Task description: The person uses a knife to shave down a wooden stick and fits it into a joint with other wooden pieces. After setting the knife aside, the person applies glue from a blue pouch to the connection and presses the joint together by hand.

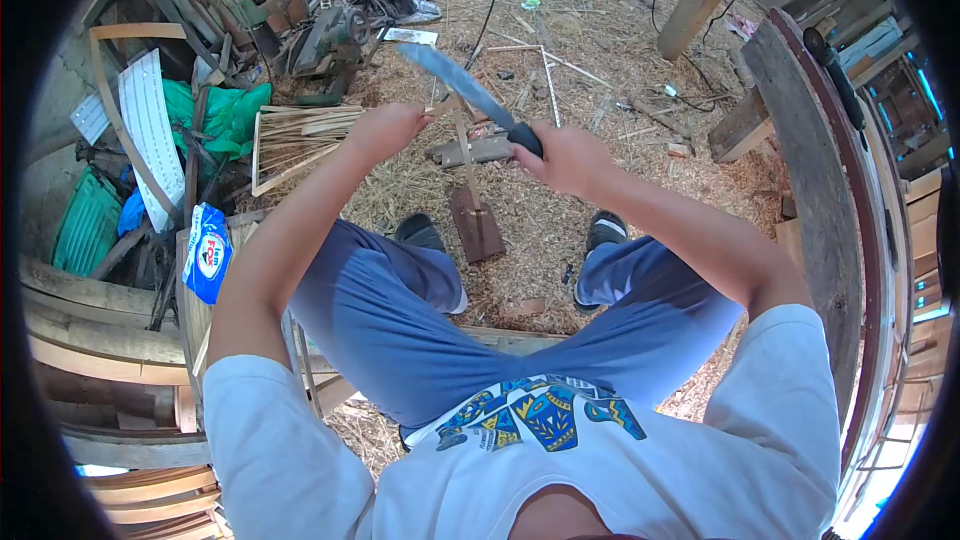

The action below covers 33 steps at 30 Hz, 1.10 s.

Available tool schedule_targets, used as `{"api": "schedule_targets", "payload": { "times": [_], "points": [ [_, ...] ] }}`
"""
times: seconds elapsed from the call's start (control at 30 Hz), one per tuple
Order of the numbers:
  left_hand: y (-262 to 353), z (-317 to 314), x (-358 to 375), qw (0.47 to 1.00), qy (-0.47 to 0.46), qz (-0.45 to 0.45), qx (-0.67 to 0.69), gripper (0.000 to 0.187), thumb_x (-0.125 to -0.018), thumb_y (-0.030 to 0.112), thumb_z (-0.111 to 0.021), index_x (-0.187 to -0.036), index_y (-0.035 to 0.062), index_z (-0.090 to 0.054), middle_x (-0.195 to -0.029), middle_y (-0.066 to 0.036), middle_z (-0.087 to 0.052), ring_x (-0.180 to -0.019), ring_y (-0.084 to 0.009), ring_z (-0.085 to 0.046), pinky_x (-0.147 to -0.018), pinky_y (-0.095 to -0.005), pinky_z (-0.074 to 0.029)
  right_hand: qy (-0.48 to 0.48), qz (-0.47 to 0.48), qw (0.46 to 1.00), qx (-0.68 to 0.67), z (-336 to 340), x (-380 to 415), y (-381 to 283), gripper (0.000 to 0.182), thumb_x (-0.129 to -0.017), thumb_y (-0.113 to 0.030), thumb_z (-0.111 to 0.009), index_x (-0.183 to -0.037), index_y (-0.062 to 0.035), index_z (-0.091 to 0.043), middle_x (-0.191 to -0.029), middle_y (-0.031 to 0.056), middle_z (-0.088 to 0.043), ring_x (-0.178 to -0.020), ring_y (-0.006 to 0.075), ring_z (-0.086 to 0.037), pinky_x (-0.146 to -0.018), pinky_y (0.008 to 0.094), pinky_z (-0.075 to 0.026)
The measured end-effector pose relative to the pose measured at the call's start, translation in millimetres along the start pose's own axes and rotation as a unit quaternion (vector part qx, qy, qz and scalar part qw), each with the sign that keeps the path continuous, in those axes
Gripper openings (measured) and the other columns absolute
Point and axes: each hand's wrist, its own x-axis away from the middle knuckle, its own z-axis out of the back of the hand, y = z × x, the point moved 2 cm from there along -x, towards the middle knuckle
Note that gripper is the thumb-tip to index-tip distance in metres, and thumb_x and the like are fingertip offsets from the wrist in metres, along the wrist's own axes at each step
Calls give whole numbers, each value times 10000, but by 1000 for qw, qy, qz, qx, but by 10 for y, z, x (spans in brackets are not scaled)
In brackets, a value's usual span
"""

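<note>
Right hand [567, 160], forearm angled inward, grasps long, grey-bladed, black-handled knife [462, 86]; left hand [393, 130], arm reaching forward, pinches thin tan wooden strip [438, 111].

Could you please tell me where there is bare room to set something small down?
The shavings-covered floor has a free patch between the brown block and the right shoe. It is crowded at the left, with the strip bundle, green plastic and white corrugated sheet, and between the left hand and right hand, where the knife extends.
</note>
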Motion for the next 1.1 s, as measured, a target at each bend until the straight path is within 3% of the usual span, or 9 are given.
{"api": "schedule_targets", "payload": {
  "times": [0.17, 0.27, 0.47, 0.57, 0.67, 0.77, 0.87, 0.97, 1.1],
  "points": [
    [100, 90, 32, 1000, -10, 18, 22, 404, -1087, 404, -544, -1025, 18, -645, -915, -267, -721, -893, -485, -701, -774, -593, -538, 21, -21, 1000, -6, 151, 48, -110, 454, -1006, -540, -618, -1103, -99, -661, -805, 175, -736, -757, 410, -734, -659, 552, -565],
    [54, 38, 17, 1000, -1, 11, 20, 402, -1083, 404, -552, -1021, 18, -644, -916, -266, -721, -894, -485, -701, -775, -591, -539, -14, 65, 997, 42, -123, 19, 130, 450, -1007, -536, -623, -1078, -93, -649, -769, 169, -727, -719, 416, -727, -627, 542, -564],
    [59, 20, 32, 1000, 7, 5, 28, 384, -1077, 391, -569, -993, 21, -630, -893, -265, -711, -881, -488, -695, -767, -595, -528, 17, -40, 999, -29, 180, -33, -83, 456, -1002, -543, -621, -1113, -102, -664, -813, 179, -739, -744, 424, -731, -656, 544, -573],
    [83, 60, 49, 1000, -1, 12, 26, 378, -1076, 386, -573, -993, 22, -626, -889, -263, -710, -879, -488, -695, -765, -593, -528, 13, -1, 999, 53, 62, 47, 18, 448, -1012, -541, -617, -1108, -107, -666, -773, 154, -739, -726, 381, -743, -647, 520, -574],
    [4, 11, 14, 1000, 4, 7, 18, 373, -1075, 382, -573, -986, 24, -624, -890, -262, -712, -872, -488, -695, -758, -592, -531, -42, 25, 997, 52, -81, 1, 123, 435, -1020, -531, -615, -1108, -107, -658, -736, 139, -731, -694, 375, -739, -634, 508, -573],
    [44, 8, 40, 1000, -2, -1, 31, 365, -1078, 380, -567, -997, 29, -621, -888, -263, -714, -863, -490, -696, -747, -595, -534, -61, -44, 997, -26, 241, -4, -128, 472, -1013, -541, -588, -1143, -92, -651, -908, 211, -759, -852, 445, -742, -765, 571, -578],
    [66, 46, 50, 1000, 7, -11, 20, 360, -1084, 384, -556, -1029, 34, -618, -895, -266, -717, -864, -487, -701, -740, -597, -537, 8, -51, 998, -32, 145, -10, -21, 457, -1013, -554, -606, -1125, -117, -677, -826, 172, -745, -786, 407, -744, -705, 529, -574],
    [104, 123, 65, 1000, -6, -2, 6, 361, -1089, 389, -545, -1062, 36, -613, -894, -270, -718, -864, -484, -706, -735, -600, -538, -46, 6, 996, 81, 46, 76, 64, 445, -1026, -538, -599, -1101, -106, -672, -802, 159, -740, -793, 382, -749, -682, 514, -565],
    [70, 95, 70, 1000, -8, 3, 9, 366, -1092, 388, -542, -1059, 31, -614, -872, -276, -715, -850, -487, -708, -732, -606, -538, -30, -10, 999, 4, 32, 37, 50, 435, -1027, -525, -603, -1091, -99, -659, -802, 169, -733, -788, 407, -740, -684, 531, -557]
  ]
}}
